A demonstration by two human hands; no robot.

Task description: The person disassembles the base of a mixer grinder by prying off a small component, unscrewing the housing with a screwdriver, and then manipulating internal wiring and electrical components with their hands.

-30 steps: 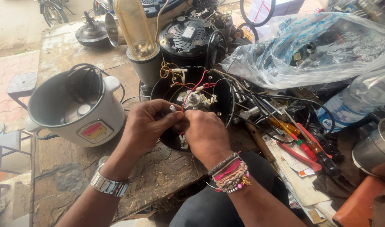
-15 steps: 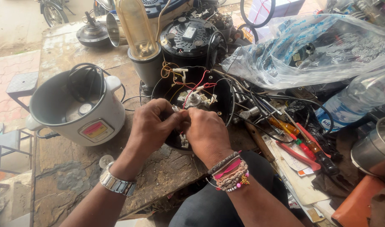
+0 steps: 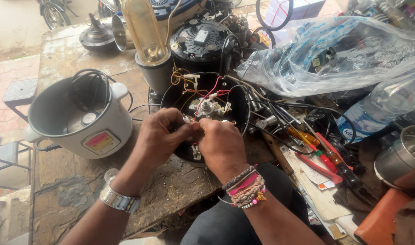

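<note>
A: The hands have barely shifted in the last second; both stay pinched together over the black base, and the view has only crept nearer.

B: What holds what?

A: The left hand and right hand meet fingertip to fingertip, closed narrowly on a small white connector at the ends of the red wires. The open base lies on the bench right before the person, its motor hub and wiring showing.

B: How to do it well?

A: I'd judge: grip the connector, not the wire, keep the strands straight, and steady the wrists on the rim.

B: Around it?

A: A white rice cooker is just to the left, a blender jar behind, screwdrivers and a plastic bag to the right, with a water bottle beyond. The worn wooden bench stands outdoors beside paving.
</note>
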